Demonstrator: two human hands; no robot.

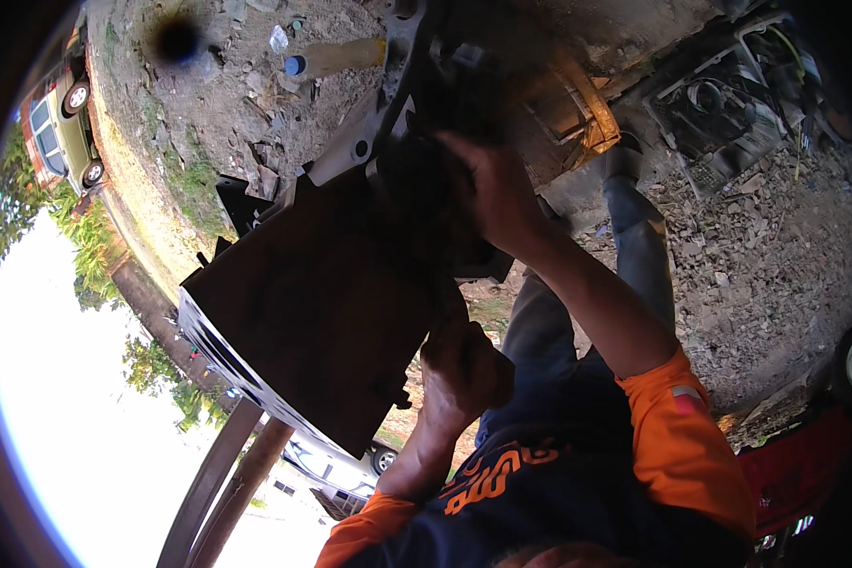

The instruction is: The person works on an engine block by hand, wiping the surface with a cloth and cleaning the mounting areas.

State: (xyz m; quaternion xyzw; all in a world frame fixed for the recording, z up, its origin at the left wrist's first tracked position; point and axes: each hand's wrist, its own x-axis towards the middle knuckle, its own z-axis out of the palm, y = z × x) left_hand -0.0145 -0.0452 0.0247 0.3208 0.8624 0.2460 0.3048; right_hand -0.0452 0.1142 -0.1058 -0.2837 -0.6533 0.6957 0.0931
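Note:
A large, dark, box-like part with a broad flat face [312, 284] fills the middle of the head view, tilted. At its upper end it meets a grey metal bracket [346, 151] and shadowed machinery. My left hand [464, 374] is closed in a fist beside the part's lower right edge; what it grips, if anything, is hidden. Above it, my right hand [497, 194] reaches into the shadow by the bracket. One finger is stretched out toward the dark machinery, the others are mostly lost in shade, and nothing held can be seen.
A bottle with a blue cap [346, 59] lies on the stony ground behind the bracket. A rusty orange metal piece [587, 109] and a heap of scrap parts [729, 104] lie at the upper right. Posts [232, 473] stand lower left; an olive vehicle [62, 133] is at far left.

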